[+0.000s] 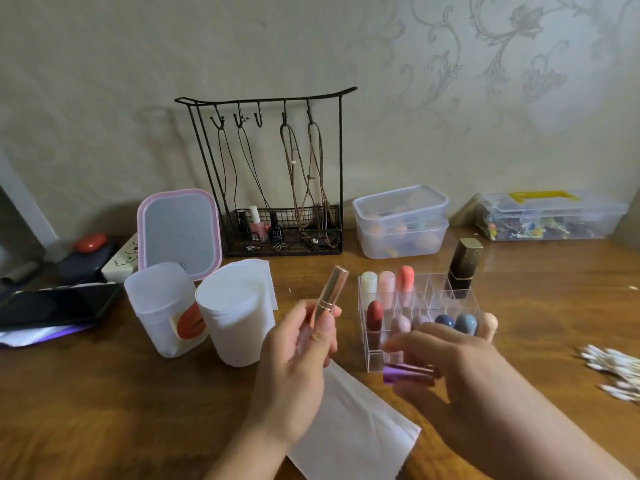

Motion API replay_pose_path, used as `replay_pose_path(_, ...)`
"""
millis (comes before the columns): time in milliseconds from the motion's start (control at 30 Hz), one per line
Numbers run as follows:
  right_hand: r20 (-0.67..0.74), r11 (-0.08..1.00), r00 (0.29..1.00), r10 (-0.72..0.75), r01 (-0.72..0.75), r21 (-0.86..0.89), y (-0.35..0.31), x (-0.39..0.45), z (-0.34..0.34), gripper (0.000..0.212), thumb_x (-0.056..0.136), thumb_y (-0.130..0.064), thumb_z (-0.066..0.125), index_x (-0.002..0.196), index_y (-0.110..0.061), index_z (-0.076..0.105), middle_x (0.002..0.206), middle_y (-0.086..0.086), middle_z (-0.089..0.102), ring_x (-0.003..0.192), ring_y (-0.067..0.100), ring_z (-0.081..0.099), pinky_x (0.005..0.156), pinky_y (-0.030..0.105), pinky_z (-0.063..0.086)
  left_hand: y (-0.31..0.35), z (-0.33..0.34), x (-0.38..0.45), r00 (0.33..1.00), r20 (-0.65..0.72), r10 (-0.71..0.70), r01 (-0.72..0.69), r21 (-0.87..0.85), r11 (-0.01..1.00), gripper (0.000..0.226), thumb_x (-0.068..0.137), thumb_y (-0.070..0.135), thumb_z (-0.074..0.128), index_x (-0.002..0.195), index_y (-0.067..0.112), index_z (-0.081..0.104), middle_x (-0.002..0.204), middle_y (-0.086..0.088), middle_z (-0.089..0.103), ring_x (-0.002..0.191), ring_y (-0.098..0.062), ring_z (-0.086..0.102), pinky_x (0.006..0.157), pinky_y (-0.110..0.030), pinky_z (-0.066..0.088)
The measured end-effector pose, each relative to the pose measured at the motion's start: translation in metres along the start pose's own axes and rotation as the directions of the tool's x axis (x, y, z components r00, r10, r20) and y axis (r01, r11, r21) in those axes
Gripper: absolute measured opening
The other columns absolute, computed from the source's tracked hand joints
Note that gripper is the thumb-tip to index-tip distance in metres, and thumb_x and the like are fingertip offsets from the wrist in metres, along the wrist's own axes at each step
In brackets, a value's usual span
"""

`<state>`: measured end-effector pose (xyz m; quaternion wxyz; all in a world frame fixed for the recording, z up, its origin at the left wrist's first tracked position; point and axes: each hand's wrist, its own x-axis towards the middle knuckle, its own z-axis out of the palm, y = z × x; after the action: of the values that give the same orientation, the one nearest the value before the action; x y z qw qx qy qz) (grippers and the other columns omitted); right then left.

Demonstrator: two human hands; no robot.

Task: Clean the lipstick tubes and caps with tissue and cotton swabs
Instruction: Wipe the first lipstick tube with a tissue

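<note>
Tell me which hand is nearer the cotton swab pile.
Right. The right hand, holding a purple cap, is closer to the cotton swabs; the left hand is farther left.

Rose-gold lipstick tube (331,291) upright, tilted; purple cap (408,374) sideways (blurred); tissue sheet (349,427) flat on table.

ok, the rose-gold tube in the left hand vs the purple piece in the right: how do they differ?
The rose-gold lipstick tube is long and stands nearly upright, gripped low by the left hand. The purple metallic cap is shorter and lies sideways, pinched in the right hand, low over the table near the clear lipstick organizer. Both are shiny metallic and held off the table.
</note>
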<state>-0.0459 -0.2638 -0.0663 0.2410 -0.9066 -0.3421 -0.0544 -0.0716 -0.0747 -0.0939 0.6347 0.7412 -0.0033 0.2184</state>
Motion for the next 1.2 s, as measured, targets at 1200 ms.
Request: replay_pose_path(1200,-0.158,0.615,0.946,0.282,-0.052,0.787,-0.025,-0.002,0.012,0.033,0.086,-0.052,0.063,0.083,-0.02,0.067,0.058,0.0,0.058,0.051,0.01,0.047,0.05,0.021,0.035,0.014,-0.028,-0.003,0.942,0.109,-0.319,0.063,0.873,0.484,0.038,0.08,0.068,0.052,0.094,0.033,0.052,0.086,0.011,0.059,0.082,-0.007,0.058,0.072,-0.028,0.05)
